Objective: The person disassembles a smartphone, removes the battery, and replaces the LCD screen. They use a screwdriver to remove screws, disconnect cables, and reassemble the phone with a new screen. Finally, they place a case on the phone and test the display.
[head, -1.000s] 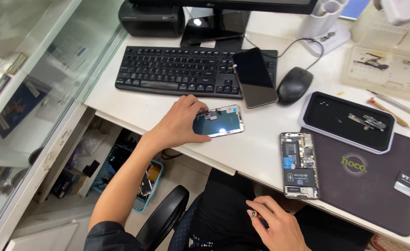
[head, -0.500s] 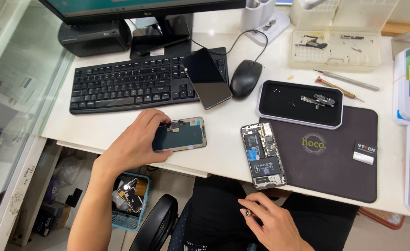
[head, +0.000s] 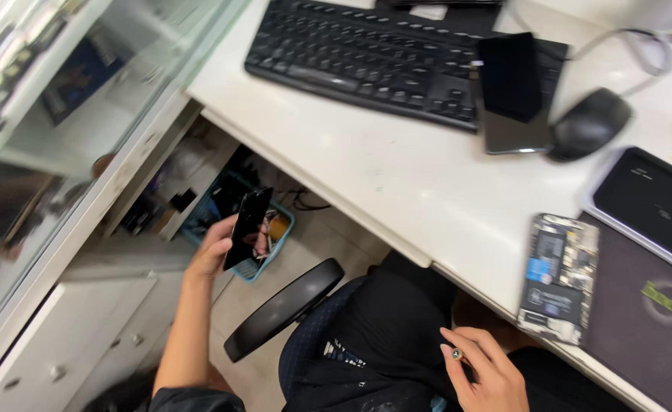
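Left hand [head: 215, 252] grips a thin black phone screen panel [head: 247, 226] over a blue floor bin [head: 269, 258]; right hand [head: 482, 374] pinches a tiny screw [head: 456, 353].

The tiny item [head: 456, 354] pinched in the right hand [head: 482, 375] is unidentifiable.

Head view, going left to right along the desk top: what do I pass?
Black keyboard → dark phone lying partly on the keyboard's right end → black mouse → opened phone with its insides showing, near the desk edge → dark work mat.
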